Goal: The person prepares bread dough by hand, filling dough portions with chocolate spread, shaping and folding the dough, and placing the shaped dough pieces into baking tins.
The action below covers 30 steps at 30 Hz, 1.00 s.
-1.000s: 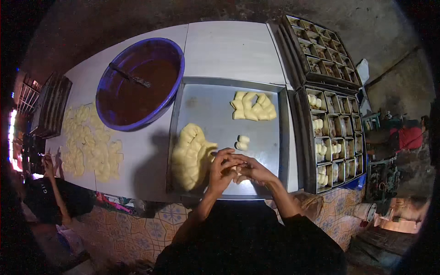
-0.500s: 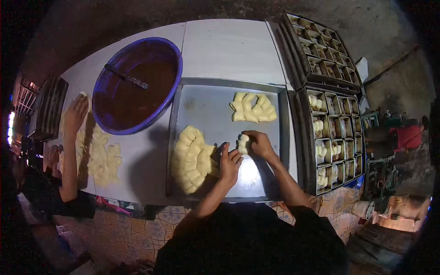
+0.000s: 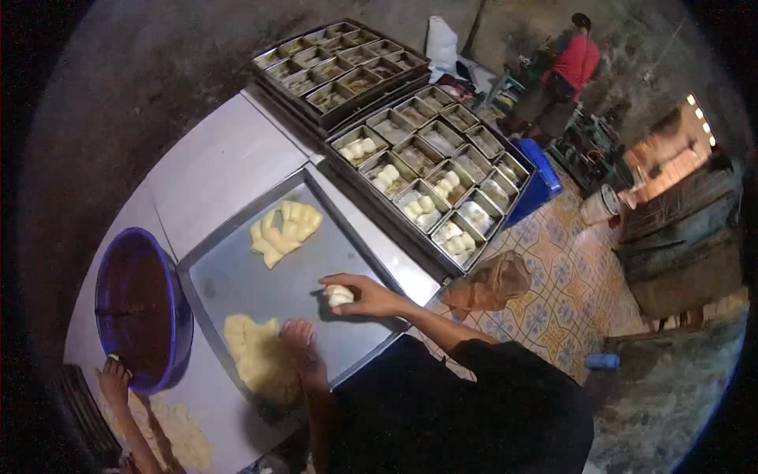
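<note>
The right hand (image 3: pixel 359 295), gripping dough pieces (image 3: pixel 339 296), had parted from the left hand (image 3: pixel 304 347) (grip unclear); two dough slabs (image 3: pixel 290 227) lay left.

1. Floor, right: patterned tile floor (image 3: pixel 557 288), orange and blue motifs on a pale ground.
2. Upper left: dark grey, stained surface (image 3: pixel 142 103); floor or wall indeterminable.
3. Furniture: white-topped table (image 3: pixel 225 154), panel seam visible.
4. Light: orange-lit patch (image 3: pixel 671 150), upper right; surroundings dim.
</note>
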Each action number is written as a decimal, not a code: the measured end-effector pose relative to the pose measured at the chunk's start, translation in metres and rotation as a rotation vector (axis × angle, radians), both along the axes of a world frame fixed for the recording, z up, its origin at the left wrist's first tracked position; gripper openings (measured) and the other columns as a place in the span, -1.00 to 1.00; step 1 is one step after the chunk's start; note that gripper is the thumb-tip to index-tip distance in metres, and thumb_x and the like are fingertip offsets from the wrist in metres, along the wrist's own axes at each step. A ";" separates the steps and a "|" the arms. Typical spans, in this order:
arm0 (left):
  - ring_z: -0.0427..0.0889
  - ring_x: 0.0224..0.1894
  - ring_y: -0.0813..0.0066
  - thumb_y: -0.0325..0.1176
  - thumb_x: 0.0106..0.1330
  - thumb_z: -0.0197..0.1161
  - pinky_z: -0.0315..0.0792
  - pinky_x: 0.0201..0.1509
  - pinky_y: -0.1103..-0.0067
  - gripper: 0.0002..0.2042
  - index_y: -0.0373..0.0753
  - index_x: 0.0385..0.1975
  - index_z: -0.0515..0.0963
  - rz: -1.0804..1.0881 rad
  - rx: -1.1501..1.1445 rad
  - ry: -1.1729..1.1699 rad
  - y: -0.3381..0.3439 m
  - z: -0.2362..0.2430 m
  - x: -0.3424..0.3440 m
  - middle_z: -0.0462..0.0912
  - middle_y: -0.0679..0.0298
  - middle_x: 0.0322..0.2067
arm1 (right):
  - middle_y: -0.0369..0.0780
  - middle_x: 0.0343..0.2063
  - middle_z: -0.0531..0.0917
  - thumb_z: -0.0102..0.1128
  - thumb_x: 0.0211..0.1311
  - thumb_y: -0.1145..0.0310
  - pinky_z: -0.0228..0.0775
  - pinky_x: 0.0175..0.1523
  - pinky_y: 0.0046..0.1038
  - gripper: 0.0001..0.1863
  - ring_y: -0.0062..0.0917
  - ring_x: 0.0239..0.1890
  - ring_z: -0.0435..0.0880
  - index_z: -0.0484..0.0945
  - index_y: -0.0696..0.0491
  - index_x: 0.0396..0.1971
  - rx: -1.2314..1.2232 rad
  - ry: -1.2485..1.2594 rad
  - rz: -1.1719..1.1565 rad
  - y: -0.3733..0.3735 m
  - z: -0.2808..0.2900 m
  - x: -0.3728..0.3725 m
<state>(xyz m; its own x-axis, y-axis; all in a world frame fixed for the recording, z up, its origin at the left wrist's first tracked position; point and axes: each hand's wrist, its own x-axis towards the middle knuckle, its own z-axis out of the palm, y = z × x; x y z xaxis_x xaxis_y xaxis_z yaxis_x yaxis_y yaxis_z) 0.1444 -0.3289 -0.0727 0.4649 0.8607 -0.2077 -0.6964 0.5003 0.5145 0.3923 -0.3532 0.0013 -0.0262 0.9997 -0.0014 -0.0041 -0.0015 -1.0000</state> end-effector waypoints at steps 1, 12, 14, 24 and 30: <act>0.29 0.25 0.18 -0.04 0.42 -0.12 0.29 0.22 0.30 -0.41 -0.25 0.34 0.05 -0.023 -0.019 0.108 -0.002 -0.001 0.009 0.27 -0.02 0.21 | -0.12 0.08 0.44 0.42 -0.01 0.30 0.29 0.20 -0.38 -0.36 -0.37 0.11 0.43 0.41 0.04 0.13 0.032 -0.156 -0.115 -0.027 0.027 0.028; 0.50 0.01 0.40 -0.10 0.35 0.06 0.37 0.05 0.34 -0.67 0.00 0.07 0.37 -0.150 -0.126 0.778 0.029 -0.037 0.060 0.52 0.30 -0.04 | 0.00 0.04 0.44 0.33 0.00 0.02 0.34 0.07 -0.17 -0.20 -0.06 0.06 0.47 0.26 0.07 0.21 -0.257 -1.249 -0.901 -0.181 0.013 0.257; 0.50 0.03 0.31 -0.10 0.32 0.11 0.37 0.09 0.34 -0.64 -0.03 0.07 0.36 -0.226 0.459 0.830 0.031 -0.090 0.012 0.53 0.27 -0.04 | 0.01 0.02 0.50 0.31 0.03 0.03 0.31 0.11 -0.18 -0.19 -0.05 0.10 0.45 0.22 0.08 0.24 -0.215 -1.226 -0.858 -0.163 0.013 0.238; 0.57 -0.14 0.40 -0.52 0.36 0.01 0.50 -0.04 0.53 -0.84 -0.41 -0.17 0.48 0.428 0.552 0.679 0.010 0.022 -0.008 0.56 0.15 -0.22 | -0.11 -0.17 0.57 0.16 0.20 0.40 0.32 0.09 -0.36 -0.66 -0.35 -0.05 0.53 0.48 0.19 -0.03 0.099 -0.474 -0.711 -0.074 0.043 0.080; 0.55 0.03 0.16 -0.68 0.21 -0.02 0.36 0.16 0.45 -0.57 -0.33 0.12 0.35 0.420 1.031 1.384 0.002 0.027 -0.045 0.57 0.08 -0.03 | -0.07 -0.30 0.63 0.31 0.00 0.33 0.38 -0.03 -0.22 -0.73 -0.16 -0.20 0.58 0.56 0.11 -0.28 0.175 -0.693 0.269 0.008 -0.003 -0.091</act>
